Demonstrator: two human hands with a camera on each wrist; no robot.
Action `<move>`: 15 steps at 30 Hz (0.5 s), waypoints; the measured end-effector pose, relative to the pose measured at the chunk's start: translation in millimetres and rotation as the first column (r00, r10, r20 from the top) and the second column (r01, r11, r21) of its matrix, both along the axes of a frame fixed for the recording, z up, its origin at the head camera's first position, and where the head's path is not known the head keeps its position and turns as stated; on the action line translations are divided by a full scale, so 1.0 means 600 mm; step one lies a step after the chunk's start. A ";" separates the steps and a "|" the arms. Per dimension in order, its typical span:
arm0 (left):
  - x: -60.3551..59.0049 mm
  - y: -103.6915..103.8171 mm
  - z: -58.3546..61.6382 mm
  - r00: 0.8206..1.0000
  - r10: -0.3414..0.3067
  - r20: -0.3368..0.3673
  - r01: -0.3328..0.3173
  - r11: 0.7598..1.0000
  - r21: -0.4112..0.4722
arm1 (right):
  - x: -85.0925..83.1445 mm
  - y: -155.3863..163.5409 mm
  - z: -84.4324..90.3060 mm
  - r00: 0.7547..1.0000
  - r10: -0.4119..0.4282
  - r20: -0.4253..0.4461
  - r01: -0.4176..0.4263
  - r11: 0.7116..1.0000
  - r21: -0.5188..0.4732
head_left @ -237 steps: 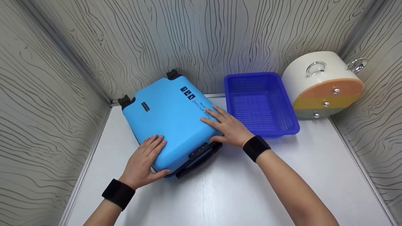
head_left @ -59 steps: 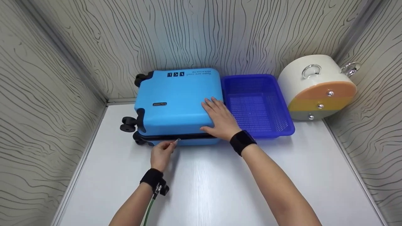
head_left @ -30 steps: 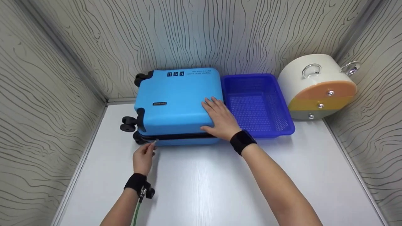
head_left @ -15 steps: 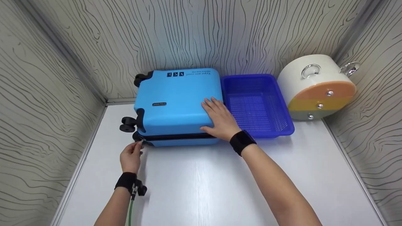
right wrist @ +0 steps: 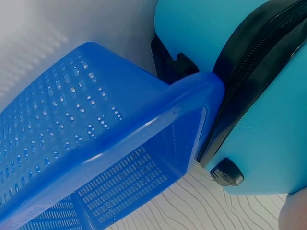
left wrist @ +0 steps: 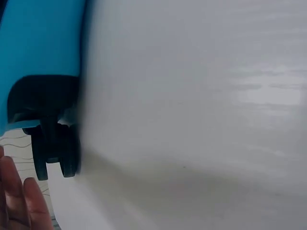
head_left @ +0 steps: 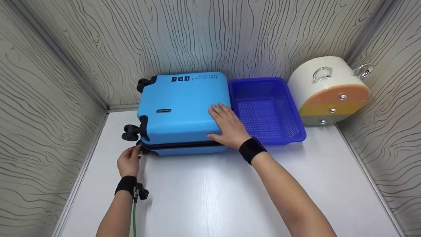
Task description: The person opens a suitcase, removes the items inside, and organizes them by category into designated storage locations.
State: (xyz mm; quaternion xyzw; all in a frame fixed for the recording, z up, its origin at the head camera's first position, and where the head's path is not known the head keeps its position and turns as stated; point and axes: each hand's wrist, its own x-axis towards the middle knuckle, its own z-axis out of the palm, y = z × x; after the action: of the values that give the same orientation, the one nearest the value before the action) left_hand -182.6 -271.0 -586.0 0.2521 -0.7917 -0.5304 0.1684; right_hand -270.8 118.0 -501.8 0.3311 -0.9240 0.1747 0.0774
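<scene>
A light blue hard-shell suitcase (head_left: 184, 98) lies flat on the white table with its wheels to the left. My left hand (head_left: 129, 161) is at its front left corner, thumb and fingers pinching the small metal zipper pull (head_left: 141, 145) on the black zipper band (head_left: 184, 144). In the left wrist view, fingers (left wrist: 17, 201) show beside a black double wheel (left wrist: 53, 148); the pull is out of that view. My right hand (head_left: 229, 126) rests spread on the suitcase's front right corner. Only a bit of that hand (right wrist: 295, 211) shows in the right wrist view.
A dark blue perforated plastic basket (head_left: 301, 131) stands right against the suitcase. Beyond it is a round white box (head_left: 315, 70) with an orange, yellow and green front, silver knobs and ring handles. Patterned walls (head_left: 210, 36) enclose the table (head_left: 197, 197) at the back and sides.
The suitcase has been turned so its wheels point left. My left hand then slid leftward along the front zipper with the pull, reaching the wheel corner. My right hand has stayed on the suitcase.
</scene>
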 end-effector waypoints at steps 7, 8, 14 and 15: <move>-0.016 -0.005 0.001 1.000 -0.010 0.012 0.010 1.000 0.023 | 0.001 0.003 0.003 1.000 -0.002 0.004 0.002 1.000 0.005; -0.017 -0.005 0.002 1.000 -0.014 0.016 0.014 1.000 0.023 | 0.001 0.004 0.003 1.000 -0.001 0.003 0.001 1.000 0.002; -0.022 -0.013 0.006 0.999 -0.006 0.033 0.007 0.999 -0.038 | 0.003 0.000 0.003 1.000 0.009 0.005 -0.009 1.000 -0.009; -0.023 -0.016 0.006 0.999 0.004 0.033 -0.002 0.999 -0.053 | 0.002 -0.002 0.003 1.000 0.012 0.005 -0.012 1.000 -0.006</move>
State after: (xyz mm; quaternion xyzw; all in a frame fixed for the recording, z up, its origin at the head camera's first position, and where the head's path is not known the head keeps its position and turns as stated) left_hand -196.6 -280.7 -582.3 0.2575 -0.8076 -0.5050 0.1626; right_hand -269.6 116.6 -499.7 0.3361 -0.9217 0.1787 0.0749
